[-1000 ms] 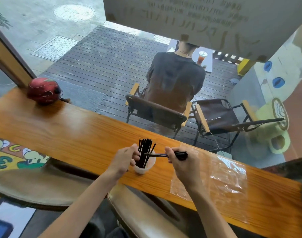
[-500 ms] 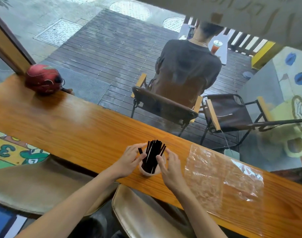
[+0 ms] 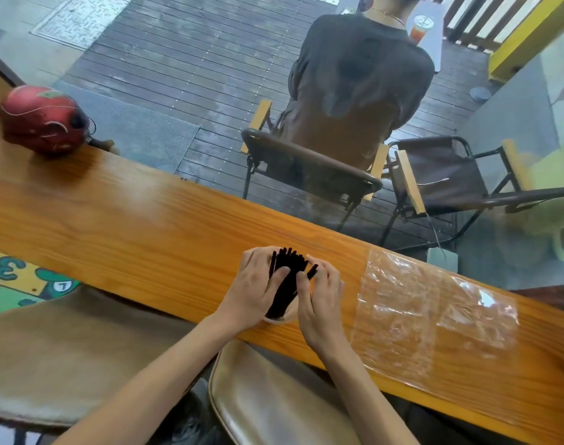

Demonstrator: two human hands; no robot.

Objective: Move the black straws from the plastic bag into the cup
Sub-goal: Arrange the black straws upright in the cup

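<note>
A bundle of black straws [image 3: 287, 281] stands upright in a small white cup [image 3: 279, 318] near the front edge of the wooden counter [image 3: 129, 226]. My left hand [image 3: 253, 285] presses against the bundle from the left, fingers curled around the straws. My right hand [image 3: 322, 297] cups the bundle from the right, fingertips touching the straws. Most of the cup is hidden behind my hands. The clear plastic bag [image 3: 434, 313] lies flat on the counter to the right, and I see no straws inside it.
A red helmet [image 3: 41, 118] rests on the counter at the far left. Beyond the glass, a person sits on a chair [image 3: 306, 162] on a wooden deck. Two padded stools [image 3: 274, 396] stand below the counter's near edge.
My right hand put its handful of straws into the cup and let go. Both hands then closed in around the bundle. The camera has tilted down and nearer.
</note>
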